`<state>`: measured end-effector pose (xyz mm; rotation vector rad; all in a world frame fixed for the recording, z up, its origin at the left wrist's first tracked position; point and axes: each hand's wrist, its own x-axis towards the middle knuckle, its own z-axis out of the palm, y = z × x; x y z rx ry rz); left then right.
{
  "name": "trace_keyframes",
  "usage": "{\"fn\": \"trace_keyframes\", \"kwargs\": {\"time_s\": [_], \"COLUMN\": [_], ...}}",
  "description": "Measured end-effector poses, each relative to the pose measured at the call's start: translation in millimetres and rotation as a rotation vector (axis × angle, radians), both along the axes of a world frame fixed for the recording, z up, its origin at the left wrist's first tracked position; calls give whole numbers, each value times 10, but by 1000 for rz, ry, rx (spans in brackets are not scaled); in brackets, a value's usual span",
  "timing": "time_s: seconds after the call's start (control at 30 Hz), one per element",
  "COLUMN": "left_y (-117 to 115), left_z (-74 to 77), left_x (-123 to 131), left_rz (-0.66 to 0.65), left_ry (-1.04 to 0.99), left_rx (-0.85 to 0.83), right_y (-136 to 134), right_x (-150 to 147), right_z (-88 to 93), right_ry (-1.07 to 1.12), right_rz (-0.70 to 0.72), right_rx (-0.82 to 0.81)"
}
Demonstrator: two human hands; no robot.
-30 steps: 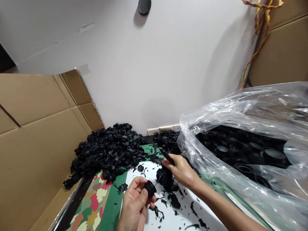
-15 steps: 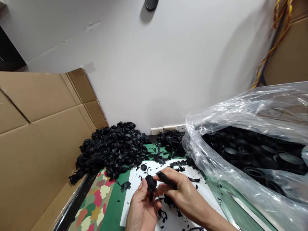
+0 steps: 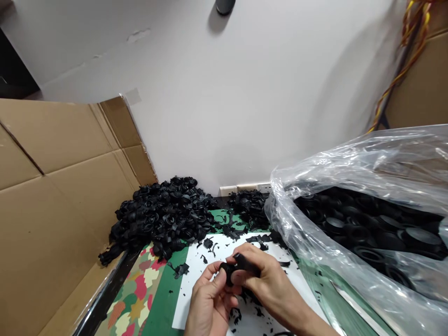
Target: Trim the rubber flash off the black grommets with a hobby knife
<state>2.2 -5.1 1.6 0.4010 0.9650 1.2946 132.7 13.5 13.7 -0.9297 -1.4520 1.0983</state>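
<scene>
My left hand point(image 3: 208, 301) pinches a small round black ribbed rubber part point(image 3: 227, 273) between thumb and fingers, above a white sheet point(image 3: 184, 303). Closed around a black stick-like tool handle point(image 3: 247, 264), my right hand point(image 3: 271, 277) presses close against the part. Its thumb is at the part's right side; the tool's working end is hidden. Black rubber scraps point(image 3: 181, 269) and shavings lie scattered on the sheet and the green surface. At the back left rises a heap of black ribbed rubber parts point(image 3: 161, 217).
A clear plastic bag point(image 3: 280, 205) on the right holds larger round black pieces point(image 3: 420, 240). A cardboard panel point(image 3: 73, 205) stands at left. A smaller scrap pile point(image 3: 250, 205) sits below wall sockets point(image 3: 247, 187). A long pale strip point(image 3: 360, 308) lies at lower right.
The black part has turned in my left fingers and shifted slightly right. My right hand, with the tool, has closed in on it. The view has moved slightly.
</scene>
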Motion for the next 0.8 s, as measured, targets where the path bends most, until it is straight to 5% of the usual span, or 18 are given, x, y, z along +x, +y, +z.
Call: {"fn": "trace_keyframes", "kwargs": {"time_s": [0.27, 0.53, 0.73, 0.8], "left_y": [-39, -65, -302, -313], "left_z": [50, 126, 56, 33], "left_x": [101, -73, -99, -120], "left_rz": [66, 69, -199, -149], "left_ry": [185, 490, 321, 234], "left_rx": [176, 185, 106, 38], "right_y": [14, 14, 433, 577], "right_x": [-147, -322, -11, 115], "right_z": [-131, -193, -78, -43], "right_ry": [-229, -387, -420, -445], "right_rz": [-291, -265, -464, -491], "right_rx": [336, 312, 106, 78]}}
